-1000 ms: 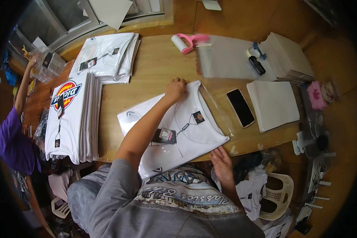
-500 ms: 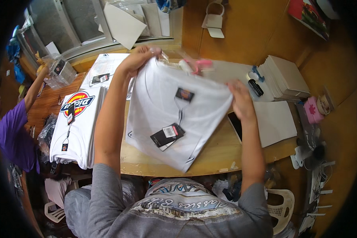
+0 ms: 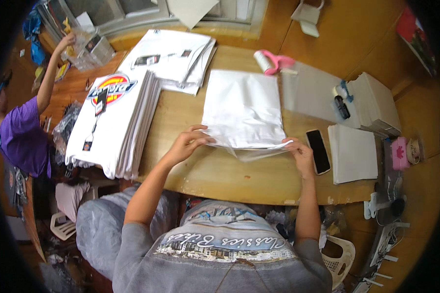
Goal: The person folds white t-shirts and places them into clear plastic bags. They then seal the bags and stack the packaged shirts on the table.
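Observation:
A folded white T-shirt (image 3: 242,105) lies on the wooden table in front of me, plain side up, with its tags out of sight. Clear film of a plastic bag (image 3: 249,154) shows along its near edge and hangs past it. My left hand (image 3: 187,145) pinches the film at the near left corner. At the near right corner my right hand (image 3: 301,155) is closed on the film, fingertips at the shirt's edge. How far the bag covers the shirt is hard to tell.
Folded white T-shirts with black tags form a stack (image 3: 115,127) at left and a pile (image 3: 173,58) behind it. A pink-handled lint roller (image 3: 274,62), a phone (image 3: 319,152), white sheets (image 3: 353,154) and a card stack (image 3: 374,105) lie right. A person in purple (image 3: 24,134) works far left.
The shirt, held up with its tags showing, now lies flat with its plain side up. Both hands have come down to its near edge and hold the film there. The view has shifted.

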`<state>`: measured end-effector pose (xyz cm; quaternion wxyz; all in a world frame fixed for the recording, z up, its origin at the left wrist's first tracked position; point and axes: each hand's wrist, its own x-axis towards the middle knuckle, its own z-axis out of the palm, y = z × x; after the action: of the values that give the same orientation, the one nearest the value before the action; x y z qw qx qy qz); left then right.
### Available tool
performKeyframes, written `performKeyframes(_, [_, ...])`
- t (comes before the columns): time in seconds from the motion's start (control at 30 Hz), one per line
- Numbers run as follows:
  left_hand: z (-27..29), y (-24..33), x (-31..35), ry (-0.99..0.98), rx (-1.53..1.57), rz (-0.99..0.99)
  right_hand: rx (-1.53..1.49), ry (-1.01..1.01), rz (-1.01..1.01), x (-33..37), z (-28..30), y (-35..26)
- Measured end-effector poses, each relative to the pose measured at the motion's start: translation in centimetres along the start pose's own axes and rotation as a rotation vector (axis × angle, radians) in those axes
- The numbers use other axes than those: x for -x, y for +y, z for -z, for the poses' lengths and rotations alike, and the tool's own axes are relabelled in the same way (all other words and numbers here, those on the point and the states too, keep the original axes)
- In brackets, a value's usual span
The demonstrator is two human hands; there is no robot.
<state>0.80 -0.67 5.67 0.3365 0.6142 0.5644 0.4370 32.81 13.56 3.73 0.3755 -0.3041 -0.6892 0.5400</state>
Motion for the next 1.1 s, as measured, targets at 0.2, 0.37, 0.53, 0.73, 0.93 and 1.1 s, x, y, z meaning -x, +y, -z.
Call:
performKeyframes(0.2, [-1.6, -1.4, 5.7, -0.007, -0.258, -0.043, 0.586, -0.228, 0.103, 3.7, 0.9, -0.1])
performKeyframes(0.37, [-2.6, -2.0, 6.1, 0.256, 0.273, 0.686, 0.3, -0.04, -0.064, 1.9, -7.3, -2.7])
performKeyframes(0.53, [-2.6, -2.7, 4.5, 0.261, 0.232, 0.687, 0.123, -0.408, -0.17, 0.1, -19.8, 1.3])
performKeyframes(0.73, [-2.9, -3.4, 5.4, 0.325, 0.245, 0.691, 0.272, -0.391, -0.054, 0.5, -22.1, 0.8])
performKeyframes(0.93, [-3.2, -4.5, 5.8, 0.296, 0.05, 0.608, 0.371, -0.397, 0.132, 1.3, -22.1, 0.9])
performKeyframes(1.1, [-3.5, -3.7, 5.7, 0.295, 0.015, 0.571, 0.366, -0.417, 0.208, 2.9, -19.9, 0.5])
